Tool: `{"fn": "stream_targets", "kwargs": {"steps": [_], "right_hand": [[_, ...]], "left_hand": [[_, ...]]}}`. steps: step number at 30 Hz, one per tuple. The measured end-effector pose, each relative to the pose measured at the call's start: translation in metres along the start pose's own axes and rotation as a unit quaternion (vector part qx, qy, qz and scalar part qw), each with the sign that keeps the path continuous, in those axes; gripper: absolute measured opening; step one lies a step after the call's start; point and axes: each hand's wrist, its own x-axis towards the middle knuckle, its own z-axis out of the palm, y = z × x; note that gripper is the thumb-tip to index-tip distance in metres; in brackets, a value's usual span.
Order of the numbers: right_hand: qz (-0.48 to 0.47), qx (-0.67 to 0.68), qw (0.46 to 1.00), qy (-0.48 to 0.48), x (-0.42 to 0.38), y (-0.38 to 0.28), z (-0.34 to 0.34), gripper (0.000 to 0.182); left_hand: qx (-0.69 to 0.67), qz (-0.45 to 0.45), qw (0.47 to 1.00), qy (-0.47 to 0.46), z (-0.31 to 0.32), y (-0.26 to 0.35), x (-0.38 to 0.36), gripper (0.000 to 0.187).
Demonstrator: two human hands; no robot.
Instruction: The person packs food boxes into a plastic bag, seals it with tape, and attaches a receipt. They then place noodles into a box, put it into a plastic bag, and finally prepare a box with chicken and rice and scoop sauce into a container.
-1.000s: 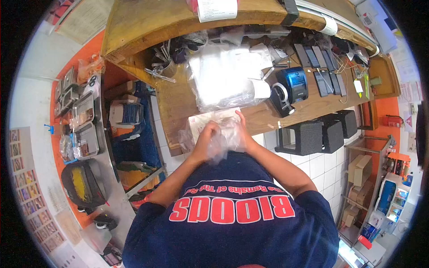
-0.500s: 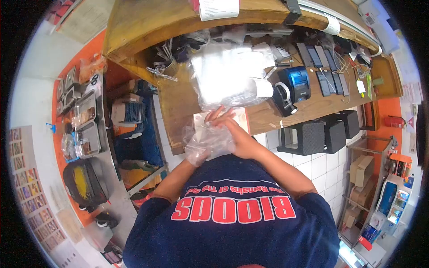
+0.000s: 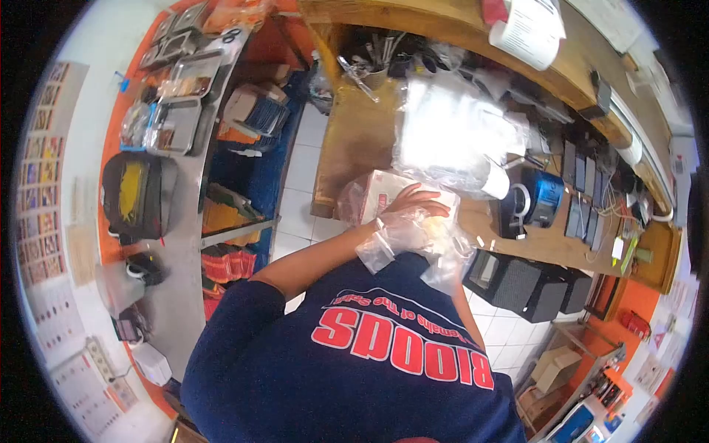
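My left hand [image 3: 415, 204] lies flat with its fingers stretched out, sheathed in a clear plastic bag [image 3: 402, 235] that bunches at the wrist. It rests on a white packet [image 3: 378, 190] at the near edge of the wooden counter [image 3: 351, 144]. More crumpled plastic [image 3: 445, 255] hangs just right of the wrist and hides my right hand. Only a sliver of the right forearm [image 3: 464, 314] shows beside my navy shirt.
A pile of clear plastic bags [image 3: 454, 133] sits on the counter behind the packet. Right of it are a tape dispenser [image 3: 512, 210], a blue printer [image 3: 548, 193] and a row of phones [image 3: 583, 193]. Black wicker stools [image 3: 517, 284] stand below. Metal trays [image 3: 176, 122] line a steel counter at left.
The view has swung left and tilted. My left hand has come out on top, now inside the plastic and flat on the white packet; my right hand has dropped out of sight under the plastic.
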Motion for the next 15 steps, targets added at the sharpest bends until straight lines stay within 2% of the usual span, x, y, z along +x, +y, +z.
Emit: {"fn": "stream_targets", "kwargs": {"steps": [4,6,7,8,9,10,12,13,15], "right_hand": [[-0.015,-0.002,1.0,-0.02,-0.001,-0.011,-0.002,0.038],[-0.033,-0.007,0.999,-0.032,0.001,-0.016,0.001,0.038],[-0.046,-0.012,0.998,-0.04,0.004,-0.019,0.002,0.037],[-0.053,-0.008,0.997,-0.047,0.007,-0.019,0.007,0.037],[-0.053,0.0,0.997,-0.052,0.01,-0.017,0.01,0.036],[-0.054,0.01,0.997,-0.059,0.013,-0.017,0.014,0.036],[-0.039,0.039,0.995,-0.079,0.021,-0.01,0.021,0.035],[-0.033,0.055,0.994,-0.09,0.025,-0.009,0.026,0.035],[-0.016,0.089,0.99,-0.11,0.032,-0.016,0.028,0.034]], "left_hand": [[0.005,-0.017,1.0,-0.024,-0.003,-0.014,-0.002,0.077],[-0.107,-0.014,0.994,0.032,-0.022,-0.017,-0.013,0.099],[-0.225,-0.156,0.957,0.1,0.001,-0.059,-0.023,0.072],[-0.346,-0.404,0.844,0.075,-0.067,-0.011,-0.009,0.083],[-0.246,-0.299,0.913,0.128,-0.071,-0.023,-0.044,0.082],[-0.14,-0.183,0.957,0.177,-0.07,-0.04,-0.08,0.081],[-0.259,-0.323,0.893,0.173,-0.08,-0.06,-0.121,0.069],[-0.26,-0.322,0.894,0.173,-0.074,-0.073,-0.133,0.069],[-0.44,-0.401,0.787,0.161,-0.067,-0.091,-0.146,0.077]]}}
